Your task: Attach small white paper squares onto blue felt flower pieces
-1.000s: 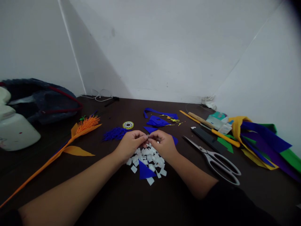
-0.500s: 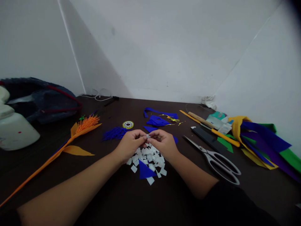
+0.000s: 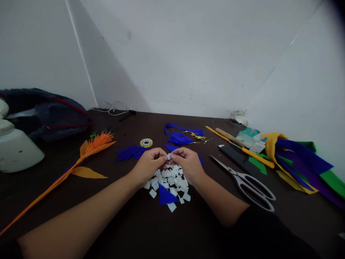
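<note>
Between the fingertips of both hands is a small white piece (image 3: 169, 157), pinched from either side; whether it is paper or cloth I cannot tell. My left hand (image 3: 149, 163) is closed on its left side and my right hand (image 3: 189, 165) on its right. Just below the hands lies a heap of small white squares (image 3: 169, 181) on the dark table. A blue triangle (image 3: 166, 195) rests on the near part of that heap. Past the left fingers sit a pile of blue shreds (image 3: 129, 153) and a round yellow-rimmed disc (image 3: 146, 142).
On the right lie scissors (image 3: 242, 180), a black sheath (image 3: 235, 158), a yellow-handled tool (image 3: 258, 158) and coloured sheets (image 3: 299, 162). An orange artificial flower (image 3: 88, 154) and a white bottle (image 3: 20, 151) are at left. Blue scraps (image 3: 180, 138) lie beyond my hands.
The white piece shows more plainly between the fingertips, which have shifted slightly around it. Both hands stay over the heap, and the things on the table look unmoved.
</note>
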Action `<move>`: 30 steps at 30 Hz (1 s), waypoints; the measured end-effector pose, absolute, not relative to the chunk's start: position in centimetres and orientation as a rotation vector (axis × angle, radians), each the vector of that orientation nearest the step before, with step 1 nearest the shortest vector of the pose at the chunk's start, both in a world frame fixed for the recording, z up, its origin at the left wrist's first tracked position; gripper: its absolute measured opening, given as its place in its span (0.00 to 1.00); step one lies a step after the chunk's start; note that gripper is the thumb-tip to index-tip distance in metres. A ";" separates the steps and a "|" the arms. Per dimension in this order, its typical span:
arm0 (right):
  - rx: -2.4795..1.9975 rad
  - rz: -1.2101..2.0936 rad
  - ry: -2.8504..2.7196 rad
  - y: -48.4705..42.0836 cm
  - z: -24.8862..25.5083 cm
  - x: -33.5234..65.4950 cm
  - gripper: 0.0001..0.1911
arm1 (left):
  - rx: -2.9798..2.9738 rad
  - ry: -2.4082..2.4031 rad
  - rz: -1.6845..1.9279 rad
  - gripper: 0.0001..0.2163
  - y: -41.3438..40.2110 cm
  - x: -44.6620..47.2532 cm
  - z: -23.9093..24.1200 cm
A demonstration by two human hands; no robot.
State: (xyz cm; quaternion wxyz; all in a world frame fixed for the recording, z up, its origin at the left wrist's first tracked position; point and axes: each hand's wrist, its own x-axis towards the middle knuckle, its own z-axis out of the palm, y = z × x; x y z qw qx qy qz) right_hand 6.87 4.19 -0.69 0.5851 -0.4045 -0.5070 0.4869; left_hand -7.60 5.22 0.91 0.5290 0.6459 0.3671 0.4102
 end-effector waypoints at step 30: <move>-0.870 1.227 -1.073 3.3 -0.5 5.8 0.04 | 2.315 1.123 1.286 0.03 4.2 -7.6 1.4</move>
